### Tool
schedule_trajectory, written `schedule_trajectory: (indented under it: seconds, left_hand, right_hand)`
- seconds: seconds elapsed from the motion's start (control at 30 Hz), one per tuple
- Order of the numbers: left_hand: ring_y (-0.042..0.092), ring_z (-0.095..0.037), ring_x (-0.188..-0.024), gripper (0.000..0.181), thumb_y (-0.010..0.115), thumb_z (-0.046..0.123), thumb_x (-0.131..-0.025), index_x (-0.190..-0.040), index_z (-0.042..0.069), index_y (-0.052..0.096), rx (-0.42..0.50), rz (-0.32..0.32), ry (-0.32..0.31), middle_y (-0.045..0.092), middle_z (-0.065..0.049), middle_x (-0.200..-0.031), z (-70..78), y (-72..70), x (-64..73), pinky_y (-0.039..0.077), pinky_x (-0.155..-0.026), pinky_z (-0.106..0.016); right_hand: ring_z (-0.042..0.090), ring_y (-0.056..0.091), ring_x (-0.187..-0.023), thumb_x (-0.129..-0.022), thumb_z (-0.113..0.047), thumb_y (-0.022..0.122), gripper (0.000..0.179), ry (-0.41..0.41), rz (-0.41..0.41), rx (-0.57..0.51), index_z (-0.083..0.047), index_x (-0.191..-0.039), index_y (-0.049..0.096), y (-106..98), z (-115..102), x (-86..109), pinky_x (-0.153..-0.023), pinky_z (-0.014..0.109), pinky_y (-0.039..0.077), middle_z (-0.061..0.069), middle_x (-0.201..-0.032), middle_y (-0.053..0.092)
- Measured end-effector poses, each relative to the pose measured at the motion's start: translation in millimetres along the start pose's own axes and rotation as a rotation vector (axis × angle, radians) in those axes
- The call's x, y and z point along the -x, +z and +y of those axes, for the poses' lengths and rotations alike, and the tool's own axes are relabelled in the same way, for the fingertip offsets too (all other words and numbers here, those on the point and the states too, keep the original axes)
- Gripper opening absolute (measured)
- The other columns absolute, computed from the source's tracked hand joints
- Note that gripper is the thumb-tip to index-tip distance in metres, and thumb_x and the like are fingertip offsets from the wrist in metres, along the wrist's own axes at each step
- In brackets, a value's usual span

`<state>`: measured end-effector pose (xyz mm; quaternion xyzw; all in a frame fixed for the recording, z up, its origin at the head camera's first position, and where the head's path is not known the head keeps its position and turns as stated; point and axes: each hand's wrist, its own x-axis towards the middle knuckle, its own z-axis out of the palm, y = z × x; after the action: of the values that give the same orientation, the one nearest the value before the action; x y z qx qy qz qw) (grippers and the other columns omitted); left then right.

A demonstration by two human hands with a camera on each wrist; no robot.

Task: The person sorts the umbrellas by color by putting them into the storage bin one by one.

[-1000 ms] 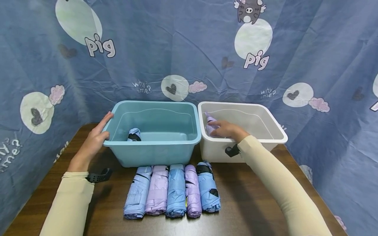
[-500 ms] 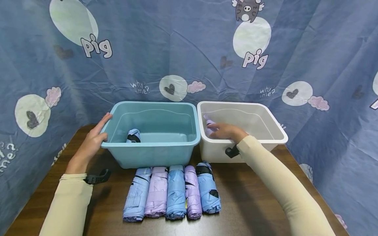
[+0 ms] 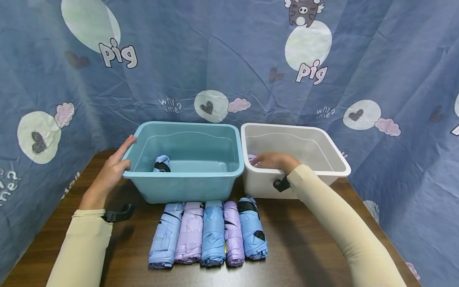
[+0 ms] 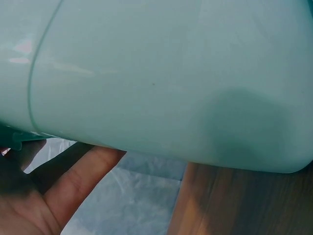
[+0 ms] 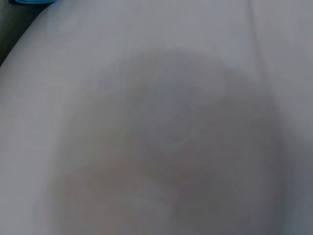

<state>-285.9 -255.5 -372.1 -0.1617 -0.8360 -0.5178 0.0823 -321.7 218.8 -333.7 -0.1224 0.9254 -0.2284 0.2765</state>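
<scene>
In the head view my left hand lies along the left side of the teal bin, fingers straight and thumb by its front corner. The left wrist view shows its fingers against the bin's outer wall. My right hand reaches over the front rim of the white bin. It holds a purple folded umbrella low at the bin's left wall. Most of that umbrella and the fingertips are hidden. The right wrist view shows only blurred white bin wall.
Several rolled folding umbrellas, blue and purple, lie side by side before the teal bin, a blue one rightmost. One blue umbrella stands inside the teal bin. Both bins stand on a brown wooden table against a printed blue curtain.
The purple umbrella and my right hand's fingers have sunk lower in the white bin, so less of the umbrella shows. My left hand has stayed on the teal bin.
</scene>
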Motion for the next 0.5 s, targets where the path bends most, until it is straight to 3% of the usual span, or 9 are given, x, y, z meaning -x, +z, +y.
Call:
schedule_trajectory:
  seconds: [0.3,0.5]
  left_hand:
    - [0.001,-0.035,-0.145,0.08,0.033,-0.011,-0.079,-0.155,0.009,0.018,0.003,-0.008,-0.022,0.005,-0.008,-0.162,2.7,0.3,-0.3,0.004,-0.107,-0.062]
    - [0.001,-0.034,-0.145,0.081,0.034,-0.012,-0.078,-0.155,0.008,0.019,0.002,-0.007,-0.001,0.006,-0.01,-0.161,2.4,0.7,0.4,0.005,-0.107,-0.06]
  right_hand:
    - [0.028,0.048,-0.113,-0.093,-0.029,0.054,0.052,-0.004,-0.076,-0.028,-0.01,-0.141,0.049,-1.5,-2.1,2.0,-0.09,0.038,0.04,0.012,-0.127,0.055]
    - [0.027,0.05,-0.112,-0.093,-0.027,0.053,0.054,-0.001,-0.139,-0.042,-0.013,-0.145,0.045,-2.8,-2.0,5.5,-0.088,0.036,0.043,0.012,-0.125,0.054]
